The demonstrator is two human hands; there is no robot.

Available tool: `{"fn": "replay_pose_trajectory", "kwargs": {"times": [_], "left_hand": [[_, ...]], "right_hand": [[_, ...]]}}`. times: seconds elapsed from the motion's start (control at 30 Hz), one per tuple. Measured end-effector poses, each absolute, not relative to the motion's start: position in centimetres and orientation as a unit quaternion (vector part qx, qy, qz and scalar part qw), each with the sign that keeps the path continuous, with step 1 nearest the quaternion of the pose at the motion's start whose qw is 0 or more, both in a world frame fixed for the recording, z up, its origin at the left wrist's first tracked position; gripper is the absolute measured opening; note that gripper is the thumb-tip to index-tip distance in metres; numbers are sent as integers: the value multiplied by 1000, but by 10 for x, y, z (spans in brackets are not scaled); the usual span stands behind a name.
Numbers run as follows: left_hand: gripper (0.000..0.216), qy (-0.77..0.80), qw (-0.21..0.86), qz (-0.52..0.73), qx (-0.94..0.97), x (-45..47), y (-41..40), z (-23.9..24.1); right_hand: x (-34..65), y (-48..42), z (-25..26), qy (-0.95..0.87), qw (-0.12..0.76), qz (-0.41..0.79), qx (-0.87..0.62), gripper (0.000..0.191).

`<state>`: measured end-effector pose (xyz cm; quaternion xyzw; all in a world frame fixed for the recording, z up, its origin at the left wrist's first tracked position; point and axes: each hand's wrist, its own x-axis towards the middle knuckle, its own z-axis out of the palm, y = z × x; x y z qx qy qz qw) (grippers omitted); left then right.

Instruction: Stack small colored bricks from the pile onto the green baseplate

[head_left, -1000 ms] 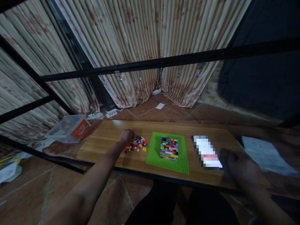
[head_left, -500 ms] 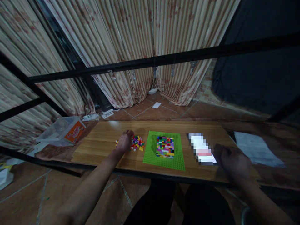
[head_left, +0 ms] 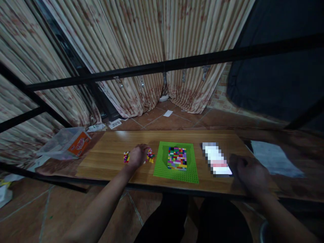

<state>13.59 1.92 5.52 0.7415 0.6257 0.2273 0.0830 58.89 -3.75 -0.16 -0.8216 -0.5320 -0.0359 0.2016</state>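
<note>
My left hand (head_left: pixel 138 156) reaches over a pile of small coloured toy bricks (head_left: pixel 150 157), its fingers curled down among them. Whatever they pinch is hidden. More loose bricks (head_left: pixel 126 157) show on the near side of the wrist, to the left. Right of the pile lies a green baseplate (head_left: pixel 158 168), bearing a rectangular block of many-coloured bricks (head_left: pixel 177 158). My right hand (head_left: pixel 249 170) rests at the right of the table, curled closed beside a phone (head_left: pixel 216 160) with a lit, blurred screen. Nothing shows in that hand.
The wooden table (head_left: pixel 108 168) has a dark front edge. A clear plastic box (head_left: pixel 63 143) with an orange label stands to the left. White paper (head_left: pixel 275 158) lies at the right. A black metal bar (head_left: pixel 152 69) crosses before the curtains (head_left: pixel 136 40).
My left hand has shifted slightly right across the brick pile, covering its middle and uncovering bricks on the left. My right hand stays beside the phone. The view has moved a little.
</note>
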Motion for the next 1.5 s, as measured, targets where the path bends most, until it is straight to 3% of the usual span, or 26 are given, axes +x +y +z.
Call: {"fn": "replay_pose_trajectory", "kwargs": {"times": [0.2, 0.5, 1.5], "left_hand": [[18, 555, 191, 373, 719, 174, 5, 69], [12, 512, 234, 436, 702, 240, 0, 60], [12, 527, 272, 451, 667, 248, 10, 41]], "right_hand": [[585, -39, 3, -521, 196, -38, -830, 40], [592, -35, -10, -521, 204, -67, -826, 38], [594, -36, -9, -528, 201, -38, -824, 41]]}}
